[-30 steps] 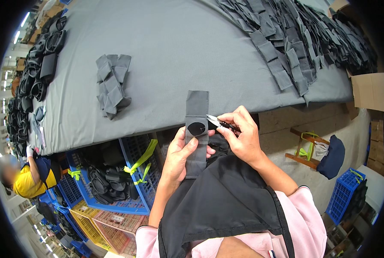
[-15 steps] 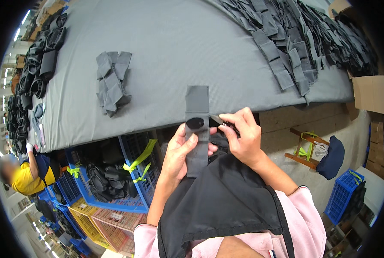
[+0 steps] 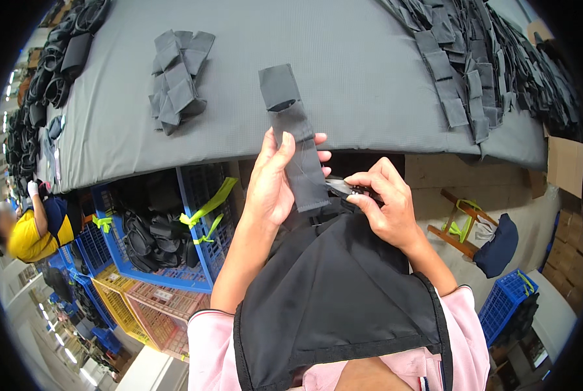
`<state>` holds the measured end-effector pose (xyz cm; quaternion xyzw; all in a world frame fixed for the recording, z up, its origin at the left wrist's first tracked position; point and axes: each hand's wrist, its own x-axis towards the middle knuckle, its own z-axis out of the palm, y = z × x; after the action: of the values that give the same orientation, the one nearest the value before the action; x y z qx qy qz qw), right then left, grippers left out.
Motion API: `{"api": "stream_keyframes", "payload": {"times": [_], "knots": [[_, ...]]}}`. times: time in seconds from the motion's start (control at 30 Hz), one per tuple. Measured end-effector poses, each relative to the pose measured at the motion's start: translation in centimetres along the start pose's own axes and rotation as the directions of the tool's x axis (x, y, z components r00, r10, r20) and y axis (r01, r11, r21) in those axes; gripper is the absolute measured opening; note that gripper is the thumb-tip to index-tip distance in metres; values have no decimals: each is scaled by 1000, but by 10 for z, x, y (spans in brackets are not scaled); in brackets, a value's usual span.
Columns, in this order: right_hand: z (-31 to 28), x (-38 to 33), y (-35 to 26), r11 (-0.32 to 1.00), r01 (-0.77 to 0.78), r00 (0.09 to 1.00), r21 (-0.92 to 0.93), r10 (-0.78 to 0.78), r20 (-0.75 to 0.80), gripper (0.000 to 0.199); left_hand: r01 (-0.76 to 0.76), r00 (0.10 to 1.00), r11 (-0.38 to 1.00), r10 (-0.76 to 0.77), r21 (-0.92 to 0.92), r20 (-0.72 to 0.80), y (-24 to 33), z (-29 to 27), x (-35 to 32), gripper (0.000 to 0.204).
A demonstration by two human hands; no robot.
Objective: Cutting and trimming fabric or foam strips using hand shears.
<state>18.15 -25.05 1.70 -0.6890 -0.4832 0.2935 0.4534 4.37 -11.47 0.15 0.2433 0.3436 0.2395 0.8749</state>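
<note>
My left hand (image 3: pixel 270 184) is closed around a dark grey fabric strip (image 3: pixel 302 159), thumb on top and fingertips showing past its right edge. The strip tilts, its far end over the grey-covered table (image 3: pixel 233 85) and its frayed near end pointing at my apron. A dark oval opening or patch shows near its far end. Closed in a pinch, my right hand (image 3: pixel 390 207) holds a small pair of thread snips (image 3: pixel 338 188) with a metal blade and dark handle. The blade lies just right of the strip's near end; whether it touches is unclear.
A small pile of folded grey strips (image 3: pixel 177 85) lies on the table's left part. Many more strips (image 3: pixel 464 72) heap at the far right. Black pouches line the left edge. Blue crates (image 3: pixel 203 228) stand below the table; a stool (image 3: pixel 458 225) is at right. A person in yellow works far left.
My left hand has moved the strip farther over the table and tilted it, its far end swinging left. The snips have shifted from beside the strip's upper part to its near end.
</note>
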Motion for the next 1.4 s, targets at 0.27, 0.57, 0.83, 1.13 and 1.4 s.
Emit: {"api": "stream_keyframes", "payload": {"times": [0.27, 0.57, 0.83, 1.13, 1.4], "knots": [[-1, -5, 5, 992, 67, 993, -104, -56, 105, 24, 7, 998, 998, -10, -58, -54, 9, -5, 6, 30], [-6, 6, 5, 951, 243, 961, -190, -209, 182, 26, 93, 995, 992, -96, -86, -33, 10, -7, 8, 31], [-11, 1, 9, 892, 376, 926, -252, -348, 148, 25, 118, 991, 988, -123, -103, -44, 10, -9, 10, 28], [-4, 13, 2, 888, 365, 907, -280, -271, 322, 28, 111, 993, 993, -113, -39, -41, 11, 2, 10, 27], [-5, 11, -4, 906, 345, 929, -245, -293, 227, 27, 105, 994, 994, -107, -41, -37, 13, 0, 10, 26]]}}
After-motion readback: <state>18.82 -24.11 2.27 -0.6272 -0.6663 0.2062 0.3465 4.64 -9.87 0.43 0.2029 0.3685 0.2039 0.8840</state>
